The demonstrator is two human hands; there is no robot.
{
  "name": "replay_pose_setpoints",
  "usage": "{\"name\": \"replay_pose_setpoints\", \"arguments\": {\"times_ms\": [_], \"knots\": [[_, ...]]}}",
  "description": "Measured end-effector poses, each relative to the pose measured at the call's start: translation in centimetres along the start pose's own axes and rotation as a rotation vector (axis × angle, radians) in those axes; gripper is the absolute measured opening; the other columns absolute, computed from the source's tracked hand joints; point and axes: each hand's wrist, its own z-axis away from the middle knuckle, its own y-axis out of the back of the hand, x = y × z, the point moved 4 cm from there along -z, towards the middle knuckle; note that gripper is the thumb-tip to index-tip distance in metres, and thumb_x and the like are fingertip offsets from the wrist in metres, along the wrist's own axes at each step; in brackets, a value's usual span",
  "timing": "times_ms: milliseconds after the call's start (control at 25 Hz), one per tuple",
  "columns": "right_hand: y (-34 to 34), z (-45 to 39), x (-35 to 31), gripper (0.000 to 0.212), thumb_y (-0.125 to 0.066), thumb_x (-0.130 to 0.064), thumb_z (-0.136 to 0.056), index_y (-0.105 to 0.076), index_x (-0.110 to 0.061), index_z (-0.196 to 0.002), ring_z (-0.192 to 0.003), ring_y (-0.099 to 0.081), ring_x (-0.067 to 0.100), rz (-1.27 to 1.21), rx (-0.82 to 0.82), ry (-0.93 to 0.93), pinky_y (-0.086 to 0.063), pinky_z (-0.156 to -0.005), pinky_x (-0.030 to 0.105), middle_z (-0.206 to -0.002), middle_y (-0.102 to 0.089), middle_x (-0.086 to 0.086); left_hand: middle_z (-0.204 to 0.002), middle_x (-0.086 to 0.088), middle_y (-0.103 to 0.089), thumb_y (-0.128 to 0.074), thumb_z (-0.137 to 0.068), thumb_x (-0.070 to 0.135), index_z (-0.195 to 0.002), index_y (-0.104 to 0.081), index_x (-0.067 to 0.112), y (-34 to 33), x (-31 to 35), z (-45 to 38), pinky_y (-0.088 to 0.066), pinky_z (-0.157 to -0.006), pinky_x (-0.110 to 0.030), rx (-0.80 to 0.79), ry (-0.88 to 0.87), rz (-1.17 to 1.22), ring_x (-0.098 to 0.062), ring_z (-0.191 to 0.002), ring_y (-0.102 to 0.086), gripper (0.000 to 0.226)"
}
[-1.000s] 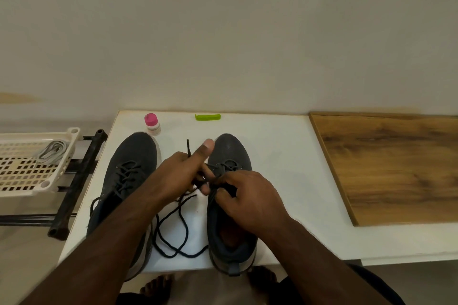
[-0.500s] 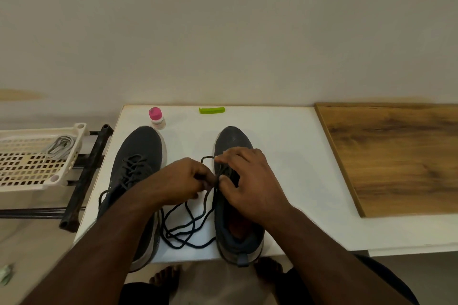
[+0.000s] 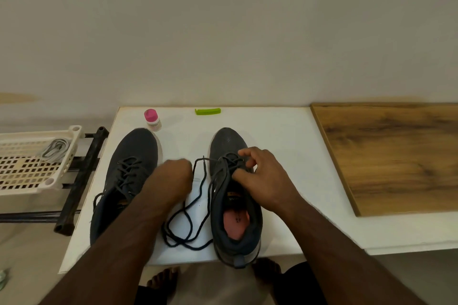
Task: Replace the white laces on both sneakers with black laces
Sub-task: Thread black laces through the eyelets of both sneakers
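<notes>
White table (image 3: 285,146) is seen with a wooden board (image 3: 386,156) at its right. Two dark sneakers stand side by side: left sneaker (image 3: 131,171) laced black, right sneaker (image 3: 235,208) part-laced. Right hand (image 3: 262,181) is curled, pinching the black lace (image 3: 198,195) at the eyelets. Left hand (image 3: 176,176) is blurred, seemingly fisted on the lace's loose run. White laces (image 3: 55,147) lie in the basket (image 3: 29,176).

Both forearms are bare to the frame's edge, with no sleeve, watch or ring showing on the left hand (image 3: 177,174) or right hand (image 3: 266,184). Bare feet (image 3: 163,280) show below, beside dark cloth (image 3: 301,285), possibly shorts.
</notes>
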Motion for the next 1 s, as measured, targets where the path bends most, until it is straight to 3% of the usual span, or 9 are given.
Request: {"name": "replay_pose_setpoints", "arguments": {"times_ms": [80, 160, 280, 360, 440, 520, 640, 720, 1000], "knots": [[-0.3, 0.0, 0.1, 0.054, -0.070, -0.048, -0.075, -0.055, -0.036, -0.126, -0.098, -0.053, 0.004, 0.036, -0.049, -0.014, -0.040, -0.075, 0.017, -0.112, -0.051, -0.009, -0.106, -0.006, -0.069, -0.054, -0.097, 0.014, -0.107, -0.069, 0.014, 2.6, -0.4, 0.1, -0.045, -0.083, -0.029, 0.354, -0.014, 0.253, -0.021, -0.098, -0.061, 0.018], [-0.4, 0.0, 0.1, 0.056, -0.074, -0.045, -0.075, -0.054, -0.033, -0.126, -0.100, -0.053, 0.006, 0.083, -0.052, -0.021, -0.041, -0.078, 0.020, -0.114, -0.051, -0.009, -0.114, -0.003, -0.069, -0.059, -0.096, 0.009, -0.109, -0.071, 0.013, 4.5, -0.3, 1.2, -0.040, -0.093, -0.021, 0.655, -0.121, 0.474, -0.017, -0.110, -0.060, 0.019], [-0.4, 0.1, -0.2, 0.043, -0.071, -0.038, -0.077, -0.058, -0.032, -0.117, -0.092, -0.056, 0.005, 0.090, -0.024, -0.014, -0.045, -0.075, 0.020, -0.106, -0.057, -0.012, -0.124, -0.002, -0.067, -0.065, -0.094, 0.006, -0.115, -0.072, 0.012, 5.2, 0.8, 2.2, -0.029, -0.104, -0.004, 0.831, -0.317, 0.519, -0.005, -0.121, -0.052, 0.024], [-0.1, 0.2, -0.3, 0.031, -0.070, -0.033, -0.079, -0.061, -0.031, -0.108, -0.086, -0.060, 0.003, 0.058, -0.012, -0.026, -0.049, -0.073, 0.021, -0.096, -0.062, -0.016, -0.126, -0.003, -0.066, -0.066, -0.092, 0.004, -0.116, -0.073, 0.010, 5.1, 1.4, 2.5, -0.030, -0.108, -0.008, 0.869, -0.415, 0.492, -0.009, -0.128, -0.050, 0.025], [0.3, 0.3, -0.2, 0.023, -0.070, -0.030, -0.081, -0.065, -0.031, -0.104, -0.083, -0.062, 0.002, 0.028, 0.006, -0.056, -0.048, -0.069, 0.018, -0.092, -0.065, -0.017, -0.121, -0.001, -0.069, -0.066, -0.091, 0.002, -0.116, -0.073, 0.011, 4.9, 1.8, 2.5, -0.036, -0.110, -0.020, 0.860, -0.477, 0.466, -0.017, -0.127, -0.053, 0.027], [0.6, 0.2, -0.1, 0.018, -0.070, -0.030, -0.082, -0.069, -0.028, -0.100, -0.081, -0.062, 0.001, 0.034, 0.022, -0.081, -0.045, -0.065, 0.016, -0.089, -0.067, -0.016, -0.110, 0.002, -0.072, -0.068, -0.091, 0.004, -0.116, -0.072, 0.016, 4.1, 2.7, 2.3, -0.044, -0.102, -0.032, 0.751, -0.499, 0.464, -0.018, -0.114, -0.058, 0.028], [0.7, 0.3, -0.1, 0.007, -0.071, -0.031, -0.081, -0.074, -0.028, -0.086, -0.073, -0.065, 0.005, 0.055, 0.014, -0.090, -0.050, -0.061, 0.019, -0.079, -0.070, -0.013, -0.104, 0.010, -0.070, -0.067, -0.093, 0.020, -0.113, -0.071, 0.027, 2.7, 4.0, 2.1, -0.044, -0.088, -0.023, 0.509, -0.439, 0.539, -0.004, -0.101, -0.054, 0.021], [0.7, 0.3, -0.1, 0.009, -0.067, -0.029, -0.085, -0.075, -0.026, -0.083, -0.070, -0.065, 0.007, 0.077, 0.011, -0.079, -0.054, -0.062, 0.024, -0.077, -0.070, -0.010, -0.103, 0.013, -0.071, -0.066, -0.093, 0.026, -0.108, -0.073, 0.029, 2.0, 4.5, 1.9, -0.047, -0.088, -0.028, 0.416, -0.469, 0.500, -0.002, -0.098, -0.055, 0.017], [1.7, 0.1, 1.5, 0.017, -0.066, -0.010, -0.089, -0.077, -0.019, -0.081, -0.086, -0.070, 0.023, -0.189, -0.018, -0.234, -0.059, -0.078, 0.042, -0.083, -0.074, 0.001, -0.095, 0.011, -0.070, -0.067, -0.091, 0.034, -0.104, -0.075, 0.031, 1.1, 5.5, 1.9, -0.048, -0.087, -0.037, 0.333, -0.476, 0.412, -0.009, -0.092, -0.058, 0.017]]}}
